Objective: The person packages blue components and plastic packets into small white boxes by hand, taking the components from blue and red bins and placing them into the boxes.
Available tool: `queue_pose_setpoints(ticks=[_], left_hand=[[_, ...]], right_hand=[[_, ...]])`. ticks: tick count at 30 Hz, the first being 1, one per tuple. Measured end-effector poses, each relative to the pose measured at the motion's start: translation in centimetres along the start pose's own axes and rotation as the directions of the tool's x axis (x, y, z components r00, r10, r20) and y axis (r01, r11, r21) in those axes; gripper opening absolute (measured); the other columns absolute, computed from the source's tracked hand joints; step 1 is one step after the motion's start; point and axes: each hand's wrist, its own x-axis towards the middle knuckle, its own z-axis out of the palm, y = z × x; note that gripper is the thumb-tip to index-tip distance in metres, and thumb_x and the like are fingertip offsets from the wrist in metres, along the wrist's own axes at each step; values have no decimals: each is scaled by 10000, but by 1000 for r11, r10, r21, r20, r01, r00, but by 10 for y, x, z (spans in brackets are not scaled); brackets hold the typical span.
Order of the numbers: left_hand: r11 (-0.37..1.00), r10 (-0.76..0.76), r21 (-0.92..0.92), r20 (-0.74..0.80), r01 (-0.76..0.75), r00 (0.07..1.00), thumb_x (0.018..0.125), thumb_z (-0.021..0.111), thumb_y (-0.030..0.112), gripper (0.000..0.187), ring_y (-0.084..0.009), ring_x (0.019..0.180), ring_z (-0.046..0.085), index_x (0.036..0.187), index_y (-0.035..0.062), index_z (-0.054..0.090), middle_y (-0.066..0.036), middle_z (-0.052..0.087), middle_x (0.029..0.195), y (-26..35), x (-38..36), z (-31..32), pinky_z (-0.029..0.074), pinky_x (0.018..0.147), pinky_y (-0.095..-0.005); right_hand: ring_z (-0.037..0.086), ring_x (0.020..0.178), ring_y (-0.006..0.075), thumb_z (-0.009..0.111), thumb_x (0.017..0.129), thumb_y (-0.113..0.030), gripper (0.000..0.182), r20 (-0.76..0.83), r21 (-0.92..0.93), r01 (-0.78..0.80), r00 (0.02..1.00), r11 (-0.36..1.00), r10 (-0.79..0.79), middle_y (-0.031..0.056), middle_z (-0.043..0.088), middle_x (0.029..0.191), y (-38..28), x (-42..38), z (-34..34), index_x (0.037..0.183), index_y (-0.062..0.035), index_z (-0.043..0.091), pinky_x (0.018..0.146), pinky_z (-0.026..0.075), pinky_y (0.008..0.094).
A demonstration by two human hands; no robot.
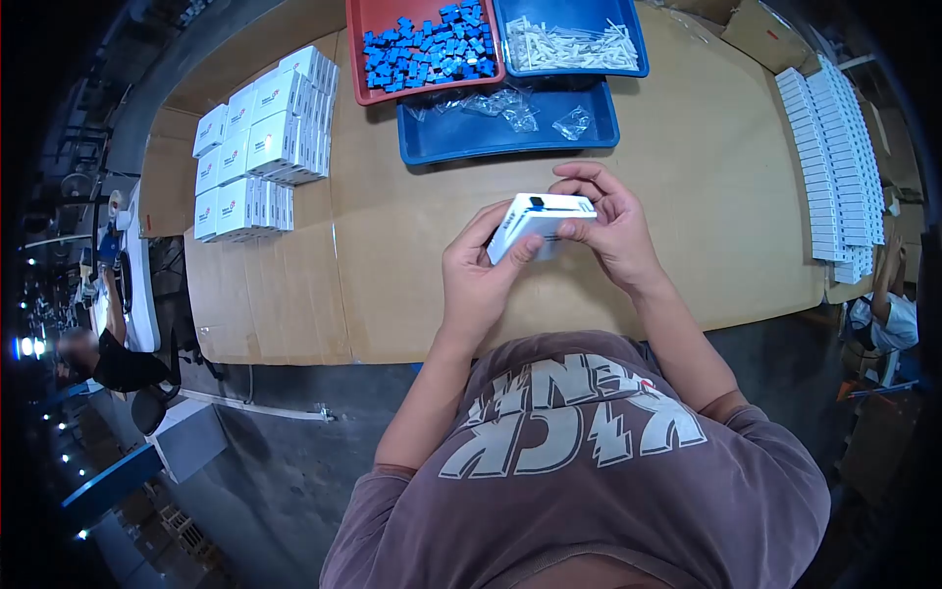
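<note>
Two hands, left hand [478,280] and right hand [608,228], grip one white rectangular box [535,224] above the cardboard-covered desk [412,245]. At twelve o'clock sit three plastic trays: one red [361,59], two blue [510,137].

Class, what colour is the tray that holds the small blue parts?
Red: the tray of blue parts, seen in the head view.
</note>
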Motion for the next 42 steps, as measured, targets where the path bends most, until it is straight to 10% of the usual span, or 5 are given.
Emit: queue_pose_setpoints(ticks=[3,9,42], left_hand=[[988,-18,-157,-94,4,995,953,770,48,436,-156,1149,652,1352,-51,625,-108,675,1302,-2,-5,0,507,1023,-301],[981,72,183,-7,-70,997,909,806,31,384,-166,1150,675,1269,-37,692,-95,738,1205,12,-6,-5,517,1029,-322],[976,160,138,60,-167,985,906,805,23,416,-196,1171,679,1288,-43,654,-152,718,1260,-1,-8,-13,542,1029,-335]], right_hand=[[645,1168,171,849,836,-11,560,-65,122,55,997,991,-48,113,671,1229,-9,1,10,1340,10,607,1012,528,315],[645,1152,209,835,840,-2,345,131,-88,92,988,992,-80,118,670,1206,-13,-4,-3,1163,16,717,1020,521,354],[675,1072,208,839,820,5,311,241,-373,369,925,851,-295,114,698,1126,-10,-2,-5,1112,5,730,921,558,335]])
